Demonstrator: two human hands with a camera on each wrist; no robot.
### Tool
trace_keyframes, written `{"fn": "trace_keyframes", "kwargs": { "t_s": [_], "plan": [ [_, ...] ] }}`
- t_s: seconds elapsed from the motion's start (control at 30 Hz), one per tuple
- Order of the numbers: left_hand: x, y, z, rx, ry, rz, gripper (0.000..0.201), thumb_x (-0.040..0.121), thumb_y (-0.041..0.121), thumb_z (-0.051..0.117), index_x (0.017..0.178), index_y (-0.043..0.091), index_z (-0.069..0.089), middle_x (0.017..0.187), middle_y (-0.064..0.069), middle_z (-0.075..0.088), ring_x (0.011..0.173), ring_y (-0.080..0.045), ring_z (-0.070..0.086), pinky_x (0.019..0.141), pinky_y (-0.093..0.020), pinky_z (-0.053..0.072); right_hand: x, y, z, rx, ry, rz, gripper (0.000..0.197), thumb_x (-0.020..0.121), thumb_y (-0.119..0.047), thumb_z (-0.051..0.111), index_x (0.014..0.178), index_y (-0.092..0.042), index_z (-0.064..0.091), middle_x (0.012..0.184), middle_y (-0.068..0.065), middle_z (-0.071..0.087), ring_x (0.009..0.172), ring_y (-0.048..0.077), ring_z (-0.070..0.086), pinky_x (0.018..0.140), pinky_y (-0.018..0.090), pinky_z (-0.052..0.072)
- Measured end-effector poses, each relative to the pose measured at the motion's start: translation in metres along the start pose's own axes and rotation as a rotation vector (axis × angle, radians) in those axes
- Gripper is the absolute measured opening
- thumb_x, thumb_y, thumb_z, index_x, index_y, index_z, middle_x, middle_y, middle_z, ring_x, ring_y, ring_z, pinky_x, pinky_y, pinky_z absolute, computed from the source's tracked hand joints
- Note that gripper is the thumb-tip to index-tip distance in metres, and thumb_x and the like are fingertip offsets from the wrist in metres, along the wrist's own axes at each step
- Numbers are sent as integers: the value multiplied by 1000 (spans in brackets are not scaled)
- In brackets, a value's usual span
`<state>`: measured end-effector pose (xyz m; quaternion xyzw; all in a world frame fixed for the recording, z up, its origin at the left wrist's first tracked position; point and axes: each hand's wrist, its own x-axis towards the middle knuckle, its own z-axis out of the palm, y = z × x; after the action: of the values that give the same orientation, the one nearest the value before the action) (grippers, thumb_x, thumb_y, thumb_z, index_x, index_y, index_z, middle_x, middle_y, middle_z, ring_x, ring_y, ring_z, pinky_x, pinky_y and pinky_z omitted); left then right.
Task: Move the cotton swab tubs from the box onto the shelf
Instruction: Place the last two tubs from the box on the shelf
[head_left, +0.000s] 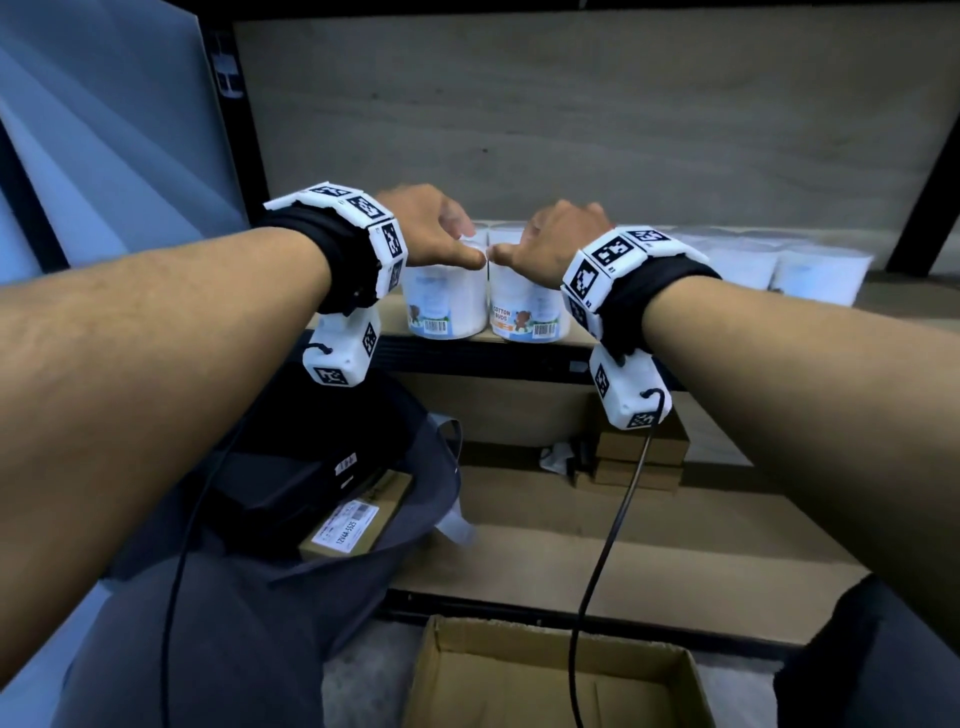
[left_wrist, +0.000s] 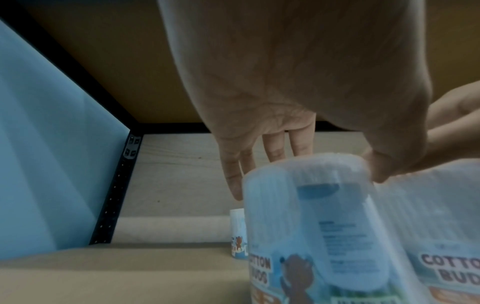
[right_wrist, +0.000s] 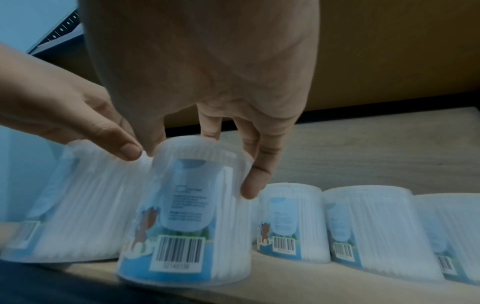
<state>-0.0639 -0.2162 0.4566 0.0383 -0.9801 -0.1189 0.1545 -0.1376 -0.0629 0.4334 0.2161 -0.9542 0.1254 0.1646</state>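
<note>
Two clear cotton swab tubs with blue bear labels stand side by side at the front edge of the shelf (head_left: 467, 353). My left hand (head_left: 447, 234) grips the left tub (head_left: 447, 306) from above by its lid. In the left wrist view the fingers (left_wrist: 233, 174) reach down behind this tub (left_wrist: 311, 226) and the thumb (left_wrist: 381, 168) is on its front rim. My right hand (head_left: 550, 236) grips the right tub (head_left: 527, 312) the same way, its fingers (right_wrist: 254, 181) curled round the lid of that tub (right_wrist: 187, 226). The open cardboard box (head_left: 431, 654) sits on the floor below.
More tubs (head_left: 821, 275) line the shelf to the right, and one tub (left_wrist: 237, 234) stands further back. A black upright (head_left: 228, 78) bounds the shelf on the left. Below are small cardboard boxes (head_left: 639, 457) on a lower shelf and a dark bag (head_left: 353, 519).
</note>
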Motion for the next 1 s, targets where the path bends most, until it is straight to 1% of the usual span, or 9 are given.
{"fn": "trace_keyframes", "kwargs": {
  "t_s": [0.13,0.27,0.37,0.43,0.5,0.6,0.73,0.87,1.0],
  "plan": [
    [5,-7,9,-13,6,9,47,82,54,66,121,27,66,119,9,66,101,-9,56,85,-22,36,3,2,1,-50,-2,-21,85,67,-84,36,112,-19,66,124,12,63,108,32,59,95,44,46],
    [3,-12,11,-30,-5,9,46,80,61,65,112,29,70,108,11,68,100,-11,60,80,-24,39,6,9,0,-162,5,-98,82,87,-76,29,124,-11,64,132,12,59,122,34,52,104,44,40],
    [-2,-8,12,17,6,12,47,81,55,69,120,29,66,102,14,59,97,-9,54,84,-21,35,1,13,-5,-136,-27,-123,77,94,-68,24,125,-10,63,137,13,55,126,36,48,108,44,35],
    [-7,-5,11,42,5,19,44,82,47,72,121,29,65,102,14,57,96,-8,52,84,-21,34,-7,17,-10,-128,-30,-152,66,98,-60,31,126,-11,64,138,12,55,128,35,47,107,40,34],
    [-12,-2,10,80,-3,38,43,82,40,73,123,29,64,109,13,62,97,-7,52,84,-20,34,-16,21,-14,-120,-4,-155,47,95,-51,51,124,-17,66,132,9,60,127,31,48,102,34,38],
    [-19,3,7,158,5,87,46,83,30,75,127,27,63,125,10,64,95,-6,51,83,-19,34,-20,21,-13,-48,33,-164,30,77,-37,73,106,-33,68,119,6,65,113,25,57,96,34,45],
    [-20,7,1,230,-1,131,45,81,20,77,124,26,64,123,7,67,90,-8,54,82,-20,37,-21,17,-13,10,45,-157,35,74,-15,71,99,-39,69,113,6,66,102,27,63,95,34,50],
    [-14,4,0,216,1,137,46,78,19,80,122,23,67,121,4,68,87,-10,57,85,-20,39,-14,16,-13,29,59,-171,41,67,-10,81,97,-36,73,106,9,69,96,30,67,92,37,54],
    [-2,-4,2,185,-9,126,47,78,20,81,123,23,67,120,4,69,90,-9,58,87,-20,39,-3,13,-12,45,56,-174,42,59,-8,86,87,-36,74,99,10,69,87,29,69,89,36,55]
  ]
}}
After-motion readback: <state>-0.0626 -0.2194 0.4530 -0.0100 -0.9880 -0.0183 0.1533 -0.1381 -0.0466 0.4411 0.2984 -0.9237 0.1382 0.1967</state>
